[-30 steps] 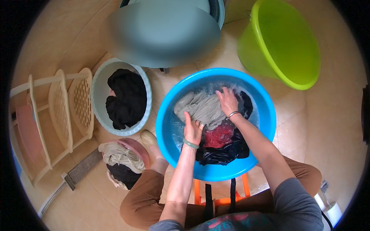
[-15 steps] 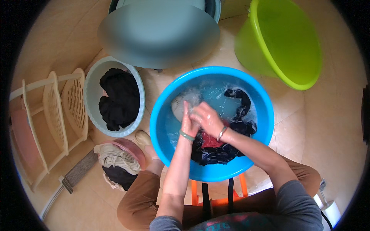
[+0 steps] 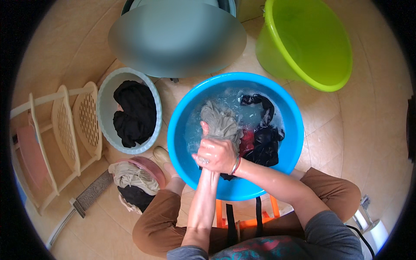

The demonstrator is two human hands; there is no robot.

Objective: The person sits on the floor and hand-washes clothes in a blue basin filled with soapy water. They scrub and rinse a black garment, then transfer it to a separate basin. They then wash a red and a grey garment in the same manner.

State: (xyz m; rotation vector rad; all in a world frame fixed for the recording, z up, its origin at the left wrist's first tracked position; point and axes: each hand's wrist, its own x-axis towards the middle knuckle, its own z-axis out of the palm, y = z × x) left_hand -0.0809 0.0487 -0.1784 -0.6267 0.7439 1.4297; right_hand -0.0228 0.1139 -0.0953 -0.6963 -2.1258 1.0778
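Observation:
A wet grey cloth is bunched up at the left of the large blue basin, which holds sudsy water. My left hand is against the cloth, thumb upright, with its fingers hidden behind my other hand and the folds. Across the base of that hand, my right hand is closed round my left wrist, with pale foam or a ring at its fingers. Dark wet clothes lie on the basin's right side, and a red patch of fabric shows between them and the grey cloth.
Left of the basin is a pale tub with black clothing. Light and dark laundry lies by a pink basin. A green bucket stands far right, a cream rack at left, an orange stool below.
The grey cloth has been pulled up into a bunch from the water. My right hand has slid down from my left hand's fingers to the wrist, covering the green bangle.

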